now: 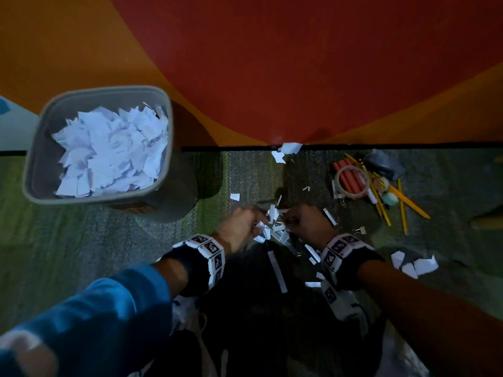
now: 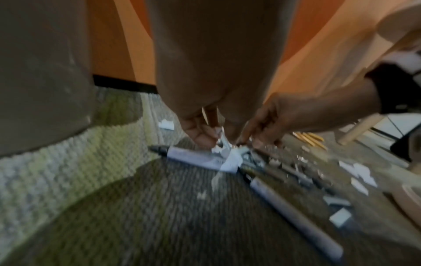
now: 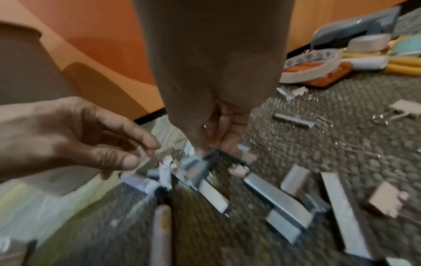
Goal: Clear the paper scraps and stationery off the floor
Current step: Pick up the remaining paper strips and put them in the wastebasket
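We see both hands down at the carpet [image 1: 114, 240] over a small heap of paper scraps [image 1: 273, 229] and staple strips [image 3: 273, 196], in the middle of the scene just this side of the wall's black skirting. The left hand [image 1: 241, 228] has its fingers curled, and its thumb and fingertips pinch a crumpled white scrap [image 2: 227, 154] that hangs down onto a white marker [image 2: 193, 158] lying on the floor. The right hand [image 1: 304, 225] points its fingers down into the same heap, bunched close together; whether they actually grip anything we cannot tell, since the wrist views are blurred there. A second marker [image 2: 291, 214] lies nearer to us, and a long white strip [image 1: 277, 272] lies between the two wrists. To the far left stands a grey bin [image 1: 46, 148] already well filled with torn white paper [image 1: 114, 151]. To the far right, against the wall, lies a cluster of stationery: a roll of tape [image 1: 351, 183] on some red sticks [image 1: 347, 175], and yellow pencils [image 1: 402, 202] fanned out beside them. A binder clip [image 1: 359, 230] lies near the right hand, and more torn scraps [image 1: 416, 263] lie to the right of the right wrist. Two further scraps [image 1: 285, 152] sit against the skirting, well beyond the hands.
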Available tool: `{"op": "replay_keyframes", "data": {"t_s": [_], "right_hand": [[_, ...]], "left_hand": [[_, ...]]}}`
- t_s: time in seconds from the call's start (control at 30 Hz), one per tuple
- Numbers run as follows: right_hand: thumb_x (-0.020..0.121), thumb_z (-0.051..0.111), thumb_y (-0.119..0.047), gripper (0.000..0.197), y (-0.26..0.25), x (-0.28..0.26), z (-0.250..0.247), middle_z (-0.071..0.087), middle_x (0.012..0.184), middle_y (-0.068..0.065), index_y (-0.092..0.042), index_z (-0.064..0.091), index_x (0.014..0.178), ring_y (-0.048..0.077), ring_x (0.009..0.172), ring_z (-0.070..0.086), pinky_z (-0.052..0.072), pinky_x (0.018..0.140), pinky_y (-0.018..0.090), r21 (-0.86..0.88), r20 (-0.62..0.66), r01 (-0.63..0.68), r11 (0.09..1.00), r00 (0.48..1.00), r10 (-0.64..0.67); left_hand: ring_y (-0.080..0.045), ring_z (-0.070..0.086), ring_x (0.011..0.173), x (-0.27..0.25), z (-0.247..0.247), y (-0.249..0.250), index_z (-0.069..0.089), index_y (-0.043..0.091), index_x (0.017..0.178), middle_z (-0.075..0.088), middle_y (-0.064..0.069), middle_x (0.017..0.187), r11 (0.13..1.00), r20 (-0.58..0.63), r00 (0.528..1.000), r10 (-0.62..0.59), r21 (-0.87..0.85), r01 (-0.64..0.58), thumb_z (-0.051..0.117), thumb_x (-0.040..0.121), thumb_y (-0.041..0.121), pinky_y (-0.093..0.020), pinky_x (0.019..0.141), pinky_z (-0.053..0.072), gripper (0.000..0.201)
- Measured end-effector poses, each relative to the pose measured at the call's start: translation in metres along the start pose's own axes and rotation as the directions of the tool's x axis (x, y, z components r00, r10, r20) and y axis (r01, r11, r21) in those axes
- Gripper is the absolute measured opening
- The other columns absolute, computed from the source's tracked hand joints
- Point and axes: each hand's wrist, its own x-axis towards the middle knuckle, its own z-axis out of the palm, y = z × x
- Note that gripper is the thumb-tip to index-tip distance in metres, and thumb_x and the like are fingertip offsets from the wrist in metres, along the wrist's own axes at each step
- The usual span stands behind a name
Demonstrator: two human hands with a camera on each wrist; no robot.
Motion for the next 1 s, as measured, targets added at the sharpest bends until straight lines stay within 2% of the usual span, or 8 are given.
{"op": "replay_keyframes", "data": {"t_s": [0.17,0.3,0.4,0.5,0.6,0.7,0.87,1.0], "right_hand": [[0.072,0.064,-0.012,0.027,0.013,0.004,0.017,0.075,0.096,0.003,-0.019,0.076,0.096,0.024,0.092,0.070,0.054,0.078,0.032,0.041,-0.059,0.013,0.999,0.998,-0.011],[0.077,0.071,-0.016,0.013,0.019,0.006,0.021,0.070,0.085,-0.010,-0.013,0.077,0.089,0.007,0.080,0.065,0.044,0.067,0.013,0.202,-0.147,0.054,0.978,0.989,-0.024],[0.083,0.068,-0.009,0.015,0.020,0.013,0.022,0.072,0.089,0.003,-0.014,0.077,0.095,0.018,0.078,0.068,0.054,0.076,0.028,0.207,-0.266,0.112,0.972,0.963,-0.054],[0.083,0.070,-0.012,0.021,0.016,0.029,0.026,0.066,0.099,0.014,-0.013,0.076,0.103,0.032,0.094,0.063,0.052,0.084,0.038,0.083,-0.269,0.123,0.989,0.958,-0.097],[0.080,0.075,-0.017,0.031,0.011,0.039,0.031,0.059,0.107,0.018,-0.009,0.074,0.110,0.035,0.108,0.051,0.044,0.093,0.038,-0.039,-0.189,0.148,0.988,0.970,-0.153],[0.079,0.074,-0.022,0.033,0.008,0.043,0.032,0.056,0.106,0.015,-0.008,0.073,0.109,0.033,0.110,0.046,0.044,0.091,0.039,-0.117,-0.190,0.145,0.983,0.968,-0.165],[0.080,0.073,-0.022,0.022,0.011,0.050,0.033,0.056,0.098,0.011,-0.009,0.076,0.097,0.030,0.102,0.046,0.046,0.086,0.038,-0.114,-0.220,0.174,0.978,0.956,-0.196],[0.079,0.072,-0.013,0.010,0.012,0.053,0.032,0.058,0.093,0.010,-0.015,0.079,0.087,0.034,0.097,0.048,0.045,0.086,0.039,-0.099,-0.248,0.218,0.971,0.939,-0.236]], "left_hand": [[-0.023,0.050,0.122,0.006,0.025,-0.009,0.069,0.018,0.123,0.060,-0.004,0.128,0.999,-0.039,0.998,0.045,0.021,-0.044,0.072,0.087,0.014,-0.039,0.105,0.042,0.037],[-0.017,0.055,0.104,0.013,0.031,-0.020,0.073,0.021,0.109,0.065,0.001,0.108,0.997,-0.237,0.971,0.018,-0.068,-0.035,0.071,0.089,0.028,-0.032,0.091,0.048,0.022],[-0.017,0.061,0.083,0.023,0.029,-0.025,0.074,0.012,0.096,0.065,-0.001,0.092,0.990,-0.311,0.949,-0.059,-0.144,0.014,0.066,0.093,0.019,-0.028,0.077,0.049,0.011],[-0.017,0.062,0.086,0.028,0.034,-0.032,0.074,0.015,0.099,0.062,0.001,0.097,0.982,-0.248,0.967,-0.058,-0.187,0.011,0.073,0.087,0.013,-0.026,0.078,0.053,0.012],[-0.021,0.057,0.100,0.028,0.036,-0.032,0.074,0.019,0.103,0.062,-0.004,0.111,0.999,-0.197,0.980,-0.026,-0.027,0.021,0.071,0.087,0.015,-0.034,0.086,0.050,0.017],[-0.020,0.057,0.099,0.028,0.037,-0.033,0.075,0.018,0.097,0.063,-0.004,0.108,1.000,-0.219,0.976,-0.007,-0.020,0.003,0.068,0.086,0.011,-0.033,0.085,0.049,0.014],[-0.013,0.065,0.073,0.034,0.040,-0.033,0.076,0.012,0.079,0.067,0.002,0.081,0.942,-0.279,0.945,-0.173,-0.326,0.076,0.074,0.078,-0.002,-0.026,0.070,0.052,0.014],[-0.015,0.071,0.070,0.033,0.033,-0.035,0.076,0.013,0.075,0.075,0.000,0.074,0.886,-0.276,0.914,-0.298,-0.437,0.157,0.074,0.078,0.000,-0.024,0.069,0.056,0.013]]}}
